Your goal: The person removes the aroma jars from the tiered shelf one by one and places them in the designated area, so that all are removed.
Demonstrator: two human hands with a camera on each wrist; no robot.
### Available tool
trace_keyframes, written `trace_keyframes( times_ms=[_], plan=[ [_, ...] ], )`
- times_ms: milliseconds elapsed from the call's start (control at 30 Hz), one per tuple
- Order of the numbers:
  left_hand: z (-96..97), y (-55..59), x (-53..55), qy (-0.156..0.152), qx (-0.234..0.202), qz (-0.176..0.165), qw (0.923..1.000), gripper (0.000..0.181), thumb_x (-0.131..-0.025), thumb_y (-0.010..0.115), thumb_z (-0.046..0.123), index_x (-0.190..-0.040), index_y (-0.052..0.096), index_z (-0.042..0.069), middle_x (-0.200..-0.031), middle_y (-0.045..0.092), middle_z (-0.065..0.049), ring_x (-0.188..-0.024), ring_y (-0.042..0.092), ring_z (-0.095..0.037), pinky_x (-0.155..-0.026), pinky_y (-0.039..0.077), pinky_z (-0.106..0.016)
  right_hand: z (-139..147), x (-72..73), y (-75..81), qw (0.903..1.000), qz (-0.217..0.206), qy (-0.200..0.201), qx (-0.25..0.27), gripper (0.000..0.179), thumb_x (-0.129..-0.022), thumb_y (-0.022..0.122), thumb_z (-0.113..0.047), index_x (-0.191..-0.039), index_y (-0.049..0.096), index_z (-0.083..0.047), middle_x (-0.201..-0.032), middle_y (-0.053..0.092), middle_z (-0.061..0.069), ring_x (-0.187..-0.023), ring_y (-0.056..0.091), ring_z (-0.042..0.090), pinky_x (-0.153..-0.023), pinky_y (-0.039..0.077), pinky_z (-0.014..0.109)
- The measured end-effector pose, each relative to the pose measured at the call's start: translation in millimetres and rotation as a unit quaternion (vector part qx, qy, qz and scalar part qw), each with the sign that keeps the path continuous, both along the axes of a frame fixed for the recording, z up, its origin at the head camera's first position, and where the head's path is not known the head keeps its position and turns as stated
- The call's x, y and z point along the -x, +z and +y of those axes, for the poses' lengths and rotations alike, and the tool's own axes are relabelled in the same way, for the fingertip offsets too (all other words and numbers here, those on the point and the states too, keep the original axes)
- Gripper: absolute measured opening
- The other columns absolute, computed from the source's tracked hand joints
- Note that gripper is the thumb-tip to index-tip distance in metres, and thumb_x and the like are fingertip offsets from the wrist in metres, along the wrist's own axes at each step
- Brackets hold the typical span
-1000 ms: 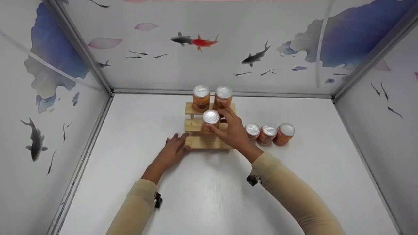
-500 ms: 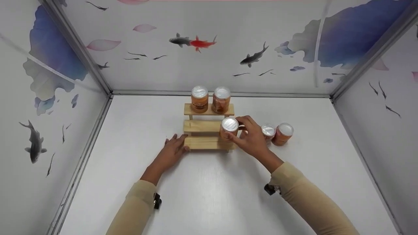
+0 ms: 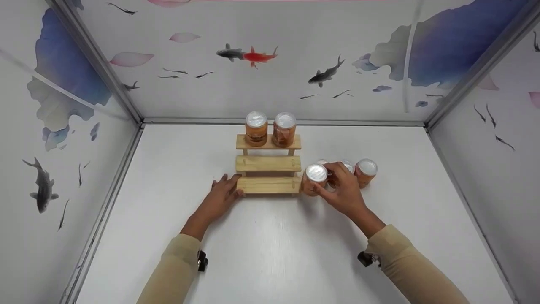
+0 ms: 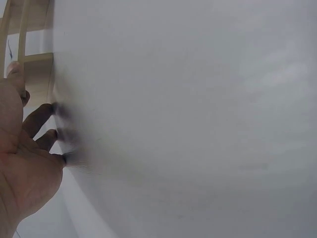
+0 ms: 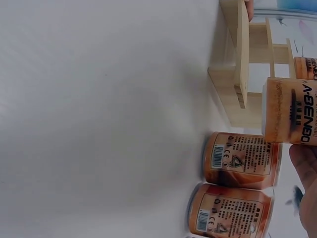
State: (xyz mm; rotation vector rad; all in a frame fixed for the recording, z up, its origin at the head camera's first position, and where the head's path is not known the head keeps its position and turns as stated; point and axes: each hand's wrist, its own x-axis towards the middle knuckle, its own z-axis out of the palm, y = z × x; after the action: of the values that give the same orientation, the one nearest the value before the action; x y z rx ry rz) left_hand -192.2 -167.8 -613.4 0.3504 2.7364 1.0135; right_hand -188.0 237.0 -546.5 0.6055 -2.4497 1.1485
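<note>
One orange can (image 3: 312, 182) is held by the right hand (image 3: 346, 192), just beyond the right end of the wooden rack (image 3: 268, 185), right of the centre of the head view. Its thumb lies across the near side and the fingers curl round the far side, pinching the can upright with the palm well apart from it; the far fingertips are mostly hidden. The right wrist view shows the can raised off the table (image 3: 270, 249), its printed name cut off by the right edge of the frame.

Five other cans show: two upright on the rack's top tier, the left one (image 3: 256, 131) and the right one (image 3: 284, 131), and three in a row on the table at right. Of these, the nearest (image 3: 322, 161) is almost wholly hidden behind the held can, the middle one (image 3: 347, 165) is partly covered by the hand, and the last (image 3: 366, 173) is plain to see.

The left hand (image 3: 220, 196) reaches in from lower left, fingers spread and gently bent, touching the left end of the rack's lowest tier. The left wrist view catches only a corner of the rack, at upper left.

Two tan sleeves (image 3: 174, 266) run off the bottom edge. Three printed walls (image 3: 270, 90) surround the table.
</note>
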Motion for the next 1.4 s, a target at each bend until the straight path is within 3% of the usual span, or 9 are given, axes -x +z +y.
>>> trace_keyframes(
  times_ms=[200, 433, 767, 1400],
  plan=[
    [0.3, 0.2, -0.5, 0.003, 0.002, -0.002, 1.0, 0.071, -0.114, 0.05, 0.06, -0.174, 0.037, 0.023, -0.178, 0.042, -0.01, -0.173, 0.02, -0.04, -0.141, 0.007, -0.065, 13.7, -9.0, -11.4, 0.9998, -0.005, -0.005, -0.016, 0.057, -0.086, 0.099, -0.024, -0.13, 0.071, -0.002, -0.12, 0.073, 0.01, -0.111, 0.077, 0.023, -0.096, 0.064, 0.025],
    [0.4, -2.1, 0.7, 0.004, 0.002, -0.003, 1.0, 0.072, -0.114, 0.049, 0.06, -0.174, 0.037, 0.024, -0.178, 0.041, -0.01, -0.173, 0.019, -0.04, -0.141, 0.007, -0.065, 25.9, -14.8, -21.4, 0.9995, -0.029, 0.005, -0.005, 0.057, -0.084, 0.1, -0.016, -0.13, 0.07, 0.0, -0.123, 0.072, 0.013, -0.113, 0.077, 0.029, -0.091, 0.069, 0.05],
    [0.3, -0.5, -0.1, 0.004, -0.011, -0.005, 0.9999, 0.071, -0.114, 0.052, 0.056, -0.174, 0.037, 0.022, -0.177, 0.042, -0.013, -0.173, 0.019, -0.041, -0.141, 0.007, -0.065, 33.8, -16.3, -31.6, 0.9969, -0.073, 0.002, -0.028, 0.054, -0.087, 0.098, -0.017, -0.13, 0.067, -0.001, -0.125, 0.068, 0.016, -0.117, 0.076, 0.033, -0.093, 0.069, 0.048],
    [1.8, 3.1, -2.2, 0.003, -0.012, 0.002, 0.9999, 0.069, -0.114, 0.053, 0.053, -0.173, 0.038, 0.021, -0.177, 0.042, -0.014, -0.172, 0.021, -0.043, -0.141, 0.008, -0.065, 35.2, -16.6, -38.9, 0.9967, -0.074, 0.014, -0.031, 0.053, -0.089, 0.096, -0.014, -0.13, 0.066, 0.002, -0.126, 0.067, 0.017, -0.12, 0.074, 0.032, -0.094, 0.069, 0.048]
  ],
)
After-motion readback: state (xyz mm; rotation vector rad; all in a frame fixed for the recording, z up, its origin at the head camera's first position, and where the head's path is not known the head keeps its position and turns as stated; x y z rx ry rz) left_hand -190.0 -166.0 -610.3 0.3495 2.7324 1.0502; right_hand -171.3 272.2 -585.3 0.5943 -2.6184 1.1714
